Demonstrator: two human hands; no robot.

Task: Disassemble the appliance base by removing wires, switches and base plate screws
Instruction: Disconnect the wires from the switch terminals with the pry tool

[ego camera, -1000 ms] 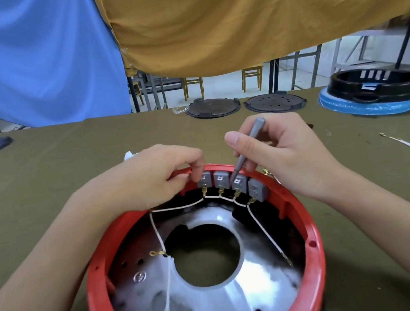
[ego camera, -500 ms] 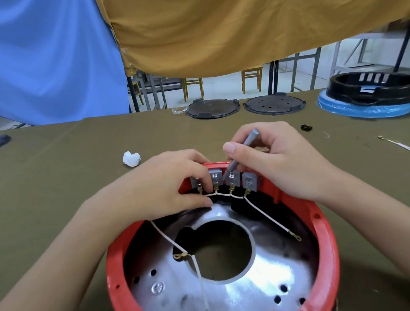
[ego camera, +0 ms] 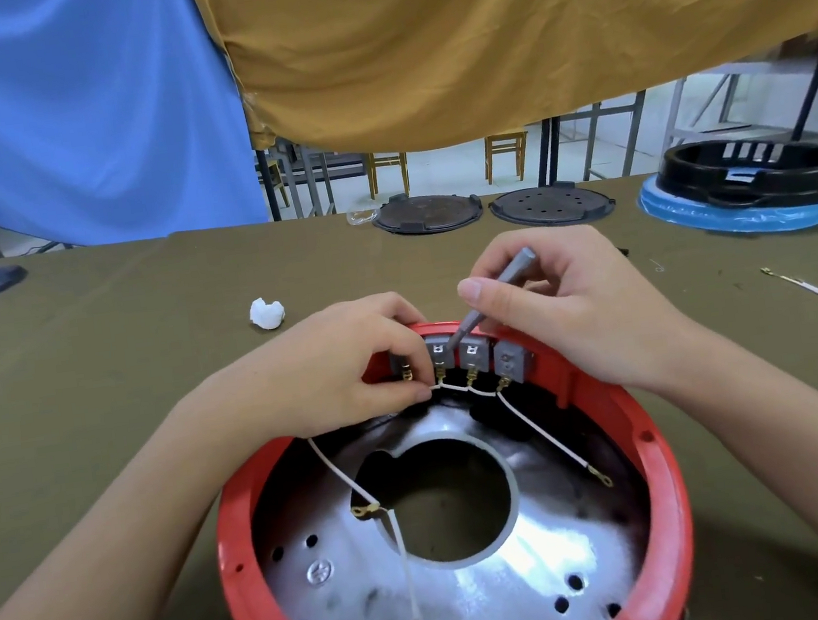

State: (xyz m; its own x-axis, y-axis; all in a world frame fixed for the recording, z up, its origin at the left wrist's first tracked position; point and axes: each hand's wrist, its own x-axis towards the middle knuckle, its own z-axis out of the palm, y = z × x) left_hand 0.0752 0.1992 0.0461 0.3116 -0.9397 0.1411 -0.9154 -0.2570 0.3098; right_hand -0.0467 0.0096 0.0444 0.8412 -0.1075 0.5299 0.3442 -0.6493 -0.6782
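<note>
Four grey switches (ego camera: 474, 356) still seated on the far rim of the red base (ego camera: 668, 484), which now sits nearer and more centred. Left hand (ego camera: 337, 375) has shifted to pinch the white wire (ego camera: 450, 386) at the terminals; right hand (ego camera: 567, 311) grips the grey tool (ego camera: 495, 294), tip between switches. Nothing freed yet.
</note>
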